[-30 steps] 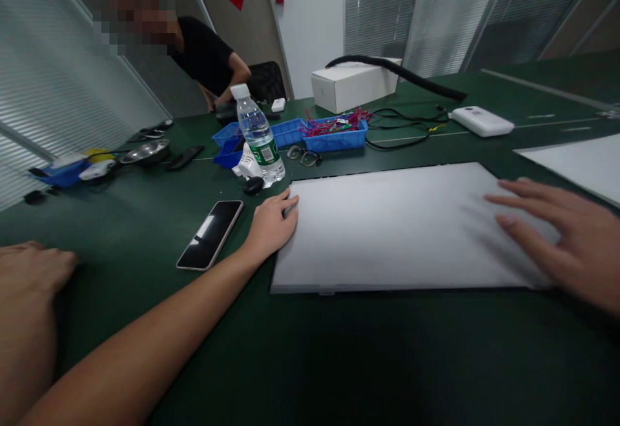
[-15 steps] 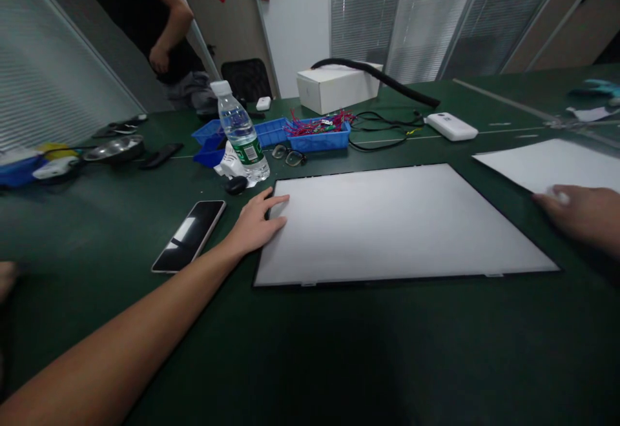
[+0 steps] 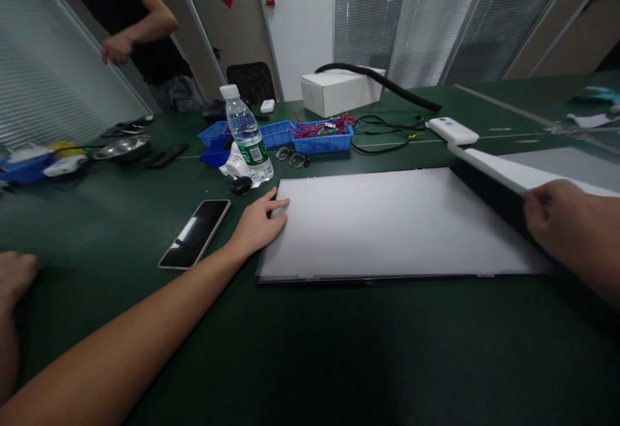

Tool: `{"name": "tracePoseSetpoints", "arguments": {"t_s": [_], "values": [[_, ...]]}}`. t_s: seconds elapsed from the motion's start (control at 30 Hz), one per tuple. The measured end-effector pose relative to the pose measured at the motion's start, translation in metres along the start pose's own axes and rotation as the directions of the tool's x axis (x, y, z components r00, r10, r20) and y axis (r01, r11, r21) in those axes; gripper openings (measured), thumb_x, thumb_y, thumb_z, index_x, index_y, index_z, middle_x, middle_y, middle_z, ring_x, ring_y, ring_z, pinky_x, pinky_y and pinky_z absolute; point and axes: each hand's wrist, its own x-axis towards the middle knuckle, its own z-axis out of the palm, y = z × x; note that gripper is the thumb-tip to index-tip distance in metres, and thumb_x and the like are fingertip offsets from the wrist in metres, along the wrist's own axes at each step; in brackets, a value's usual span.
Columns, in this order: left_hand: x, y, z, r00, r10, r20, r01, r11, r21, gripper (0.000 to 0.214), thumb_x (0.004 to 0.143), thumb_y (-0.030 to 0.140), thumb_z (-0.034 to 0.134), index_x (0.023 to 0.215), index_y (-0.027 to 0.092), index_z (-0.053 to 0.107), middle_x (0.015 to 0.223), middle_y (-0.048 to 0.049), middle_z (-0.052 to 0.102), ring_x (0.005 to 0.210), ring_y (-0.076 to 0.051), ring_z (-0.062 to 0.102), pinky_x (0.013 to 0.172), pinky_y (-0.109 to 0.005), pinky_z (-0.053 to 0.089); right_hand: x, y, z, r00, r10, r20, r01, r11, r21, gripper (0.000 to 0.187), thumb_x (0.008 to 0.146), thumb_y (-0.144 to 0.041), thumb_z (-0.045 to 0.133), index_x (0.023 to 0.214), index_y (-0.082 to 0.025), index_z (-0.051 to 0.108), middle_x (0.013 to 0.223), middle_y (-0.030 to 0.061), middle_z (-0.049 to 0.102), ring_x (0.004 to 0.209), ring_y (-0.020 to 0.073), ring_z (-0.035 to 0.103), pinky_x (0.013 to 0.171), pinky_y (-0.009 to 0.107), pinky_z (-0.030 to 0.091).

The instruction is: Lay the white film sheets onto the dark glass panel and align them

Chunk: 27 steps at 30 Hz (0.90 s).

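Note:
A white rectangular panel [image 3: 397,226] with a thin dark border lies flat on the green table. My left hand [image 3: 256,223] rests on its left edge, fingers apart and thumb and forefinger on the white face. Off the panel's right side, my right hand [image 3: 566,216] pinches the near edge of a white sheet [image 3: 513,171]. That sheet is lifted and tilted, its left corner raised above the table. Beneath and behind it lies another pale sheet [image 3: 566,158]. The fingertips of my right hand are partly hidden.
Left of the panel lies a phone [image 3: 196,233]. Behind stand a water bottle [image 3: 249,139], glasses [image 3: 293,157], a blue tray [image 3: 322,144] of red wires, a white box [image 3: 339,93] and a white device [image 3: 453,131]. Another person's hand [image 3: 17,274] is at far left; someone stands behind.
My right hand has raised the white sheet from the table, tilting it and uncovering the pale sheet below. My left hand stays on the panel. The other person's hand reaches further in at left.

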Motion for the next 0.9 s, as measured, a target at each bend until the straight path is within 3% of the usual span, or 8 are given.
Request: {"name": "tracePoseSetpoints", "arguments": {"t_s": [0.1, 0.17, 0.33, 0.43, 0.5, 0.7, 0.8, 0.9], "values": [[-0.003, 0.003, -0.001, 1.000, 0.028, -0.011, -0.028, 1.000, 0.003, 0.045, 0.085, 0.035, 0.065, 0.126, 0.024, 0.078, 0.155, -0.0053, 0.056, 0.145, -0.032, 0.052, 0.125, -0.046, 0.036, -0.026, -0.049, -0.043, 0.990, -0.114, -0.080, 0.110, 0.993, -0.051, 0.059, 0.102, -0.063, 0.027, 0.111, -0.020, 0.066, 0.062, 0.0073, 0.060, 0.044, 0.0222, 0.047, 0.042, 0.029, 0.019], [-0.004, 0.004, -0.001, 0.999, 0.045, -0.016, -0.044, 0.999, 0.021, 0.043, 0.085, 0.038, 0.066, 0.123, 0.024, 0.079, 0.152, -0.0057, 0.059, 0.144, -0.033, 0.052, 0.125, -0.047, 0.037, -0.041, -0.071, -0.058, 0.941, -0.269, -0.207, 0.274, 0.962, -0.007, 0.053, 0.104, -0.057, 0.031, 0.111, -0.020, 0.068, 0.068, 0.0073, 0.066, 0.052, 0.0237, 0.058, 0.042, 0.028, 0.021], [-0.005, 0.005, -0.001, 0.998, 0.051, -0.033, -0.048, 0.997, 0.061, 0.041, 0.086, 0.041, 0.066, 0.121, 0.024, 0.080, 0.148, -0.0054, 0.062, 0.142, -0.032, 0.054, 0.125, -0.047, 0.038, -0.057, -0.097, -0.052, 0.649, -0.659, -0.381, 0.743, 0.656, 0.132, 0.029, 0.101, -0.039, 0.052, 0.114, -0.023, 0.072, 0.111, 0.0025, 0.076, 0.090, 0.0231, 0.074, 0.069, 0.035, 0.057], [-0.005, 0.004, 0.000, 0.997, 0.063, -0.043, -0.060, 0.996, 0.072, 0.042, 0.087, 0.042, 0.065, 0.122, 0.022, 0.080, 0.148, -0.0066, 0.062, 0.143, -0.031, 0.054, 0.125, -0.045, 0.038, -0.054, -0.102, -0.043, 0.498, -0.768, -0.403, 0.867, 0.435, 0.242, 0.033, 0.098, -0.033, 0.058, 0.129, -0.028, 0.070, 0.132, -0.0015, 0.069, 0.116, 0.0205, 0.069, 0.093, 0.037, 0.060], [-0.006, 0.004, 0.002, 0.996, 0.073, -0.053, -0.068, 0.994, 0.083, 0.042, 0.087, 0.042, 0.064, 0.122, 0.023, 0.080, 0.148, -0.0061, 0.062, 0.142, -0.030, 0.055, 0.124, -0.045, 0.039, -0.051, -0.100, -0.042, 0.529, -0.754, -0.389, 0.846, 0.435, 0.309, 0.039, 0.098, -0.036, 0.057, 0.135, -0.031, 0.067, 0.137, -0.0017, 0.066, 0.122, 0.0210, 0.066, 0.099, 0.040, 0.059], [-0.008, 0.005, 0.002, 0.995, 0.090, -0.053, -0.084, 0.991, 0.106, 0.041, 0.089, 0.042, 0.062, 0.121, 0.025, 0.080, 0.146, -0.0045, 0.064, 0.141, -0.030, 0.056, 0.123, -0.046, 0.040, -0.035, -0.072, -0.038, 0.877, -0.435, -0.203, 0.474, 0.853, 0.218, 0.047, 0.101, -0.055, 0.042, 0.123, -0.026, 0.071, 0.118, 0.0072, 0.073, 0.096, 0.0317, 0.072, 0.064, 0.044, 0.059], [-0.009, 0.007, 0.001, 0.995, 0.081, -0.066, -0.074, 0.992, 0.098, 0.039, 0.089, 0.040, 0.062, 0.121, 0.024, 0.080, 0.144, -0.0060, 0.066, 0.138, -0.029, 0.059, 0.121, -0.046, 0.042, -0.029, -0.062, -0.029, 0.920, -0.389, -0.052, 0.391, 0.899, 0.196, 0.050, 0.099, -0.062, 0.040, 0.111, -0.028, 0.075, 0.101, 0.0085, 0.075, 0.077, 0.0312, 0.070, 0.048, 0.038, 0.049], [-0.009, 0.008, 0.000, 0.992, 0.084, -0.096, -0.077, 0.994, 0.079, 0.040, 0.090, 0.039, 0.061, 0.123, 0.023, 0.077, 0.143, -0.0068, 0.067, 0.134, -0.028, 0.062, 0.119, -0.043, 0.044, -0.029, -0.064, -0.021, 0.896, -0.442, -0.051, 0.438, 0.856, 0.276, 0.047, 0.099, -0.061, 0.044, 0.113, -0.029, 0.076, 0.107, 0.0065, 0.075, 0.088, 0.0322, 0.071, 0.058, 0.043, 0.056]]}}
